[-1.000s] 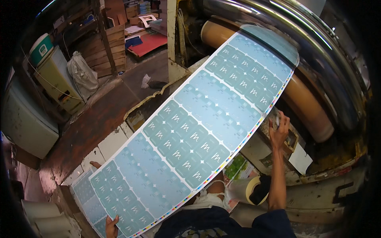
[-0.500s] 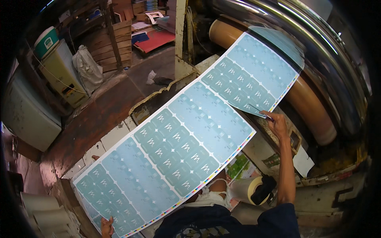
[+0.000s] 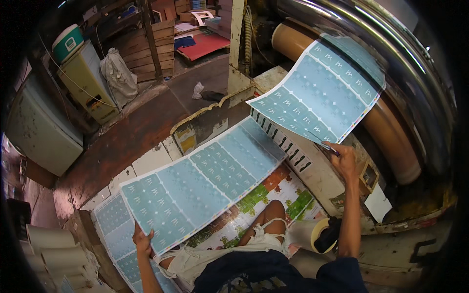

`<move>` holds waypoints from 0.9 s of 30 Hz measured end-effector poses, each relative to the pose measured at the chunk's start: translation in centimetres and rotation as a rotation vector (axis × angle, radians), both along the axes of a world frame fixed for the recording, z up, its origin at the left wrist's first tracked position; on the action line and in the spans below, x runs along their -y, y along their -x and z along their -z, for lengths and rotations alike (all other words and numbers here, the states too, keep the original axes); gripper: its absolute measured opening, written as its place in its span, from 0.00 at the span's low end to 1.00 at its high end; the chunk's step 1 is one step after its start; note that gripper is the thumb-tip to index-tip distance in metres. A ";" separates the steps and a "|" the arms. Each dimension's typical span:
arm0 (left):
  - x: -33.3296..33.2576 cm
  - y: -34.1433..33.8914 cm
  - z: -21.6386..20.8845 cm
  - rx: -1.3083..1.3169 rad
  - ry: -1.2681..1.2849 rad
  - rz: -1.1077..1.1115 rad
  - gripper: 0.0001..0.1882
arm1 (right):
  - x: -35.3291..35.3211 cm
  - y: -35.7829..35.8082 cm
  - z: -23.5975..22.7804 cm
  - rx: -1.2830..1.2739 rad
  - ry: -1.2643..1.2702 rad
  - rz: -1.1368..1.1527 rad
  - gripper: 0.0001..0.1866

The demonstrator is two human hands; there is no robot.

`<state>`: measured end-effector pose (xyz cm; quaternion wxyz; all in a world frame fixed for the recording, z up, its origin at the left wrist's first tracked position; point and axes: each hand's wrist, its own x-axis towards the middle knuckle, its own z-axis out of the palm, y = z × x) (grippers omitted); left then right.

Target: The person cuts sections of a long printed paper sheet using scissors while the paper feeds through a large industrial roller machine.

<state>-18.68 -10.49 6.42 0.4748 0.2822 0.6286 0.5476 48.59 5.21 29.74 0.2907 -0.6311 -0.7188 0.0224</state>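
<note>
My left hand is closed on the near corner of a loose printed sheet, teal and pale blue with white squiggles. It slants up to the right above my lap, its far end beside the machine. My right hand grips a thin pointed blade with a purple handle, at the near edge of the printed web. This web hangs from the rollers, its lower edge curling and apart from the loose sheet. Under the loose sheet's left end lies another printed sheet.
A shiny metal roller and a brown roller stand at the right. Near my right forearm is a pale cylinder with a dark thing on it. A cooler sits on a cabinet at the far left. Colourful printed sheeting lies around my legs.
The long web has parted into a loose sheet and a hanging end. My left hand has moved up and right with the loose sheet, uncovering my legs. My right hand has barely moved.
</note>
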 end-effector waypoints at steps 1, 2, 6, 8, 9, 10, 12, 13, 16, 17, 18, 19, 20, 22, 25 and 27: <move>-0.6 0.6 2.4 0.001 -0.004 -0.003 0.16 | 0.4 1.0 0.0 0.009 -0.017 -0.029 0.22; -1.1 1.6 4.8 0.012 0.074 -0.016 0.15 | 0.7 2.1 -0.1 0.007 -0.020 -0.035 0.22; -3.1 -0.4 9.4 0.095 0.086 -0.062 0.13 | 2.8 3.3 -0.2 0.021 -0.015 -0.039 0.21; -3.5 0.2 11.0 -0.011 0.156 -0.074 0.13 | 3.5 4.5 0.0 -0.008 -0.027 -0.058 0.20; -3.7 0.4 11.8 -0.104 0.227 -0.079 0.13 | 3.8 5.2 0.0 -0.025 -0.010 -0.047 0.20; -4.3 -0.1 12.0 -0.104 0.230 -0.078 0.13 | 4.2 5.5 -0.2 -0.038 0.010 -0.028 0.20; -4.9 -1.5 12.3 -0.229 0.165 -0.091 0.20 | 4.4 5.9 -0.4 -0.040 -0.004 -0.046 0.20; -5.1 -2.1 12.0 -0.233 0.177 -0.097 0.20 | 4.5 6.0 -0.5 -0.043 -0.023 -0.064 0.20; -5.6 -4.3 10.6 -0.538 0.138 -0.072 0.43 | 5.2 6.0 -0.6 -0.092 0.049 -0.064 0.20; -5.9 -5.6 9.9 -0.807 0.279 -0.063 0.56 | 5.2 6.0 -0.4 -0.093 0.053 -0.072 0.20; -6.0 -7.1 9.5 -1.070 0.420 -0.044 0.70 | 5.4 5.7 -0.2 -0.100 0.059 -0.070 0.21; -5.6 -8.2 9.3 -1.071 0.426 -0.050 0.70 | 5.5 5.7 0.0 -0.113 0.066 -0.074 0.21; -5.2 -9.3 9.1 -1.129 0.654 0.156 0.78 | 5.8 5.9 0.0 -0.115 0.068 -0.081 0.21; -4.8 -12.7 6.9 -1.163 1.013 0.497 0.86 | 6.5 6.7 -0.3 -0.148 0.137 -0.081 0.21; -4.7 -11.3 8.9 -1.030 0.834 0.316 0.85 | 6.4 7.6 0.9 -0.203 0.163 -0.149 0.22; -5.2 -12.4 7.3 -0.975 0.804 0.366 0.84 | 7.0 7.5 1.2 -0.182 0.226 -0.128 0.24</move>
